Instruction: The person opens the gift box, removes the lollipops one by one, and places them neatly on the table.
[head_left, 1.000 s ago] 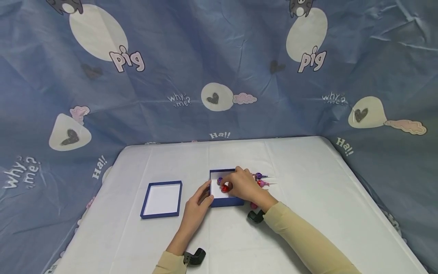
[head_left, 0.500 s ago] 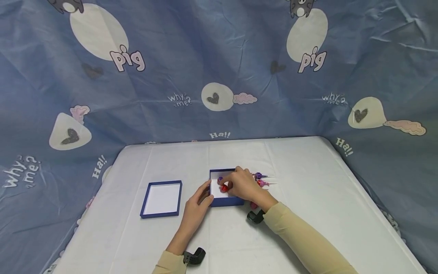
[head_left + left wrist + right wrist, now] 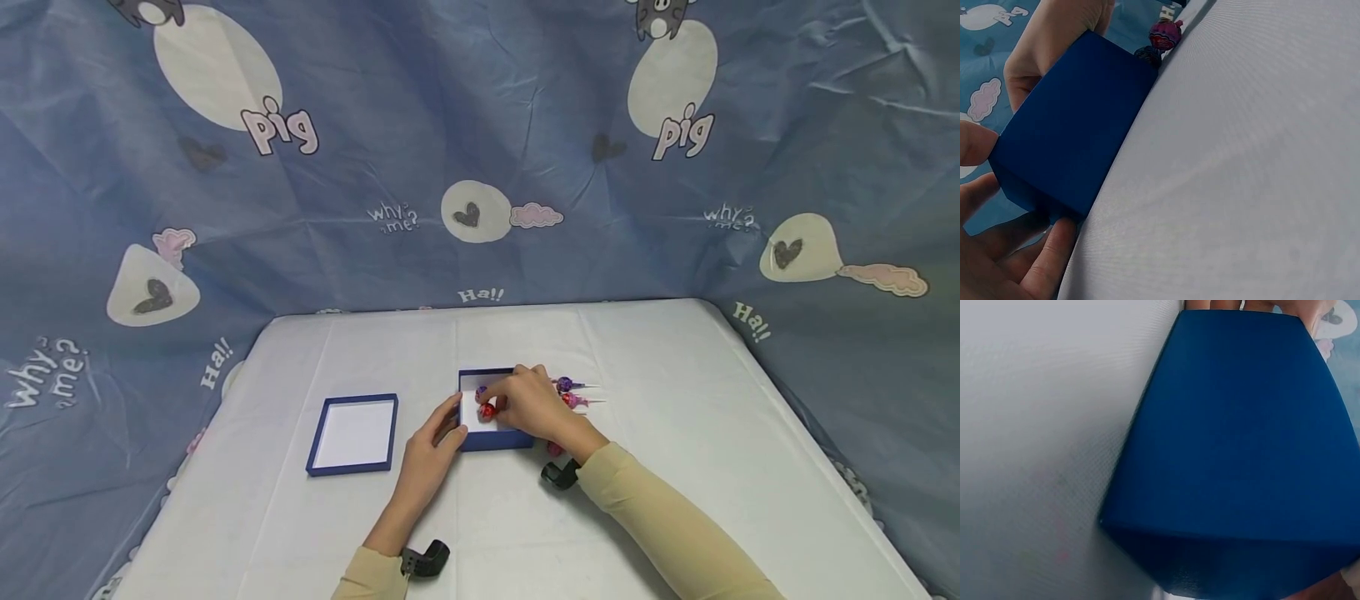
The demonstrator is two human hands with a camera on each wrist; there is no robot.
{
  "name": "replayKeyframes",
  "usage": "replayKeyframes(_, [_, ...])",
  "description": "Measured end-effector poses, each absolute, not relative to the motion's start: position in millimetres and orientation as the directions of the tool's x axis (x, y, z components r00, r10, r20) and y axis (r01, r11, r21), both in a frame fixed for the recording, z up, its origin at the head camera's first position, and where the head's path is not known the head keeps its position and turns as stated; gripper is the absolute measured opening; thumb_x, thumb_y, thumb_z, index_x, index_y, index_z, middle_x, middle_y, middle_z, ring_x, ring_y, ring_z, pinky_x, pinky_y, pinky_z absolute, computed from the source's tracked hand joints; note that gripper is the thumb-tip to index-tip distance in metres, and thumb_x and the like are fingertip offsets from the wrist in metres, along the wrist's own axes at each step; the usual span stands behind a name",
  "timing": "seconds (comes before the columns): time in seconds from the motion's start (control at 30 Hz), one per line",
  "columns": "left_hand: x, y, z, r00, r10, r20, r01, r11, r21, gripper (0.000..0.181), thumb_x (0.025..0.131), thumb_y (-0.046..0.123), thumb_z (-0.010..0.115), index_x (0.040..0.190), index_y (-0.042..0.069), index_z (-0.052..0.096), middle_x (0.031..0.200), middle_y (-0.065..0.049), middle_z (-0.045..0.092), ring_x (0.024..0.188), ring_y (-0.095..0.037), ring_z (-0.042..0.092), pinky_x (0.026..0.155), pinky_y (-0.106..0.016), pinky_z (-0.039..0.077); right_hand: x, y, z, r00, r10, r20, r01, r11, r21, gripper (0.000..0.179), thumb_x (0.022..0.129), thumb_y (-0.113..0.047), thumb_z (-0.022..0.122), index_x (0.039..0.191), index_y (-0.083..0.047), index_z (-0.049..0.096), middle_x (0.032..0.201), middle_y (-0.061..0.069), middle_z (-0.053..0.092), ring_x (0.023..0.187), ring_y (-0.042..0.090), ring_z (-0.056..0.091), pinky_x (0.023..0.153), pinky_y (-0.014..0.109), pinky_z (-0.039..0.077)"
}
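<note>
An open blue box with a white inside stands on the table. My left hand rests against its left side, thumb at the front corner; the left wrist view shows its fingertips touching the box. Over the right wall reaches my right hand. Its thumb and index finger pinch a red lollipop inside the box; the stick is hidden by the hand. Just behind lies a purple lollipop, partly covered by the index finger. The right wrist view is mostly filled by the box.
Right of the box lie a purple lollipop, a pink one and a reddish one partly behind the right wrist. A shallow blue lid, white side up, lies at the left on the white table.
My right fingers have shifted the red lollipop slightly left inside the box, and more of its wrapper shows. The left hand stays in place against the box.
</note>
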State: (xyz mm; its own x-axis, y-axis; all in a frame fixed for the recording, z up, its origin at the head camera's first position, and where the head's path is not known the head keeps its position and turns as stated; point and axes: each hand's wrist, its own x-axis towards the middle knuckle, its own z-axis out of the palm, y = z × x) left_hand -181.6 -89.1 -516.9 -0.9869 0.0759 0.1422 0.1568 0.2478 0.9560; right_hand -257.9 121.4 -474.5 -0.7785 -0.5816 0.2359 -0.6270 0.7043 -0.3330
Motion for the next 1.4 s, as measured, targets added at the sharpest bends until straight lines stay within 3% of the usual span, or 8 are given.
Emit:
replayKeyframes(0.37, [-182, -90, -518, -0.981, 0.077, 0.176, 0.190, 0.256, 0.948, 0.050, 0.100, 0.023, 0.064, 0.148, 0.026, 0.052, 0.148, -0.002, 0.052, 0.136, -0.021, 0.049, 0.111, -0.027, 0.042, -258, 123, -473, -0.757, -0.579, 0.303, -0.652, 0.699, -0.293, 0.032, 0.079, -0.009, 0.083, 0.105, -0.027, 0.081, 0.080, -0.014, 0.071, 0.080, 0.012, 0.051, 0.075, 0.039, 0.039])
replayKeyframes(0.67, [-183, -90, -516, -0.986, 0.073, 0.149, 0.163, 0.263, 0.951, 0.050, 0.101, 0.023, 0.063, 0.149, 0.026, 0.051, 0.147, 0.004, 0.052, 0.135, -0.016, 0.049, 0.110, -0.022, 0.041, -258, 122, -471, -0.759, -0.564, 0.325, -0.642, 0.730, -0.234, 0.032, 0.078, -0.005, 0.080, 0.103, -0.026, 0.082, 0.094, -0.012, 0.075, 0.077, 0.012, 0.052, 0.070, 0.036, 0.040])
replayKeyframes(0.93, [-183, -90, -518, -0.986, 0.064, 0.152, 0.164, 0.272, 0.948, 0.050, 0.100, 0.024, 0.064, 0.148, 0.025, 0.052, 0.147, 0.002, 0.052, 0.135, -0.018, 0.050, 0.110, -0.025, 0.042, -253, 121, -468, -0.778, -0.542, 0.319, -0.617, 0.757, -0.218, 0.022, 0.086, -0.010, 0.079, 0.104, -0.022, 0.081, 0.094, -0.008, 0.072, 0.081, 0.013, 0.050, 0.072, 0.032, 0.039])
replayKeyframes(1.1, [-181, -88, -516, -0.986, 0.050, 0.158, 0.166, 0.264, 0.950, 0.048, 0.100, 0.020, 0.064, 0.147, 0.026, 0.054, 0.147, -0.005, 0.053, 0.134, -0.022, 0.051, 0.110, -0.030, 0.043, -252, 121, -467, -0.778, -0.530, 0.337, -0.611, 0.762, -0.214, 0.017, 0.090, -0.011, 0.076, 0.103, -0.021, 0.081, 0.092, -0.006, 0.070, 0.082, 0.014, 0.050, 0.071, 0.032, 0.039])
replayKeyframes(1.4, [-166, -83, -483, -0.985, 0.072, 0.156, 0.170, 0.259, 0.951, 0.048, 0.100, 0.009, 0.062, 0.147, 0.016, 0.053, 0.146, -0.018, 0.052, 0.134, -0.030, 0.051, 0.110, -0.032, 0.045, -252, 124, -461, -0.769, -0.509, 0.386, -0.611, 0.763, -0.212, 0.013, 0.091, -0.017, 0.076, 0.101, -0.022, 0.082, 0.088, -0.008, 0.068, 0.080, 0.013, 0.050, 0.070, 0.033, 0.040])
